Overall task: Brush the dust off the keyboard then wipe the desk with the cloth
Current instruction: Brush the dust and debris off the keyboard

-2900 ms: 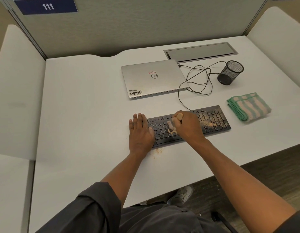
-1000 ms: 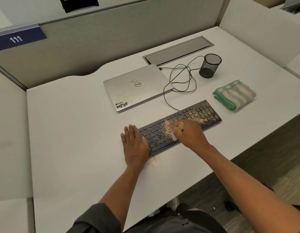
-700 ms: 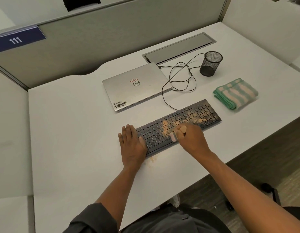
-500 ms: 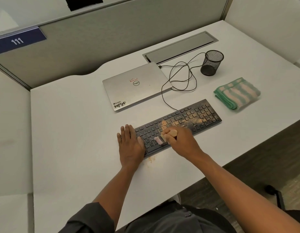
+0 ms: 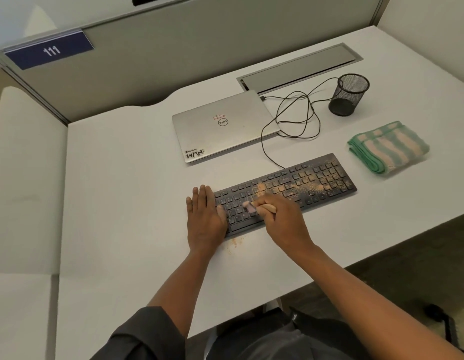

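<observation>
Since half a second ago the right hand has slid the brush leftward along the keyboard; its pink bristle end now sits on the left-centre keys, close to the left hand. Right-hand fingers are curled round the wooden brush handle. The left hand has not moved: it lies flat, fingers straight, over the keyboard's left end, holding nothing. Tan dust still covers the middle and right keys; a small patch lies on the bench just beside the keyboard's near edge.

The black mesh cup stands upright at the far right; its contents cannot be seen. The green-and-peach striped cloth lies folded, right of the keyboard, untouched.

The closed silver laptop bears a "DELL" logo and a "WMN" sticker. The blue partition plate reads "111".
</observation>
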`<state>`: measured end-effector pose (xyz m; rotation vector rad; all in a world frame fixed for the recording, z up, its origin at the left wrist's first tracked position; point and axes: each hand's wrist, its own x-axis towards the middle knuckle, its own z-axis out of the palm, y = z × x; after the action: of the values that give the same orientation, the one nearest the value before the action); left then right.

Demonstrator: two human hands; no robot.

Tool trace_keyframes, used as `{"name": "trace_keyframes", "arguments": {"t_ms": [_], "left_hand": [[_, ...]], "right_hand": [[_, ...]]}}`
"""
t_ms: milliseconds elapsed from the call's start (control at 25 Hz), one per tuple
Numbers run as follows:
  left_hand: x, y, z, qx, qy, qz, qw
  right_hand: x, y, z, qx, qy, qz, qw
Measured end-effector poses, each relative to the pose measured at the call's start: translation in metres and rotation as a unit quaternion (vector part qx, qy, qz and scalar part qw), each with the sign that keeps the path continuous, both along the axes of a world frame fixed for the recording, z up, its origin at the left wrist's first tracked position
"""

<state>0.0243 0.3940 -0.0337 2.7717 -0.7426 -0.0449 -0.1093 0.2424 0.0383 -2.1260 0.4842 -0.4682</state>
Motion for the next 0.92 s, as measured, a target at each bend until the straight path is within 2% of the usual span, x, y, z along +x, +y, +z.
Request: {"name": "trace_keyframes", "arguments": {"t_ms": [160,320,480,680,760,920], "left_hand": [[0.0,0.001,-0.001,0.002,0.002,0.0,1.0],[0.0,0.0,-0.001,0.005,0.001,0.002,1.0],[0.0,0.0,0.0,0.007,0.002,0.002,1.0],[-0.001,-0.001,0.0,0.007,0.0,0.003,1.0],[-0.002,-0.001,0.001,0.007,0.001,0.004,1.0],[-0.001,-0.001,0.0,0.008,0.008,0.009,1.0]], "right_hand": [[-0.008,0.009,-0.013,-0.066,-0.028,0.041,0.997],[-0.027,0.015,-0.033,-0.187,0.016,0.088,0.978],[-0.04,0.002,-0.039,-0.2,0.026,0.038,0.979],[-0.031,0.015,-0.035,-0.198,0.01,0.136,0.971],[-0.03,0.008,-0.036,-0.181,0.003,0.144,0.973],[-0.032,-0.015,-0.036,-0.178,-0.009,0.07,0.982]]}}
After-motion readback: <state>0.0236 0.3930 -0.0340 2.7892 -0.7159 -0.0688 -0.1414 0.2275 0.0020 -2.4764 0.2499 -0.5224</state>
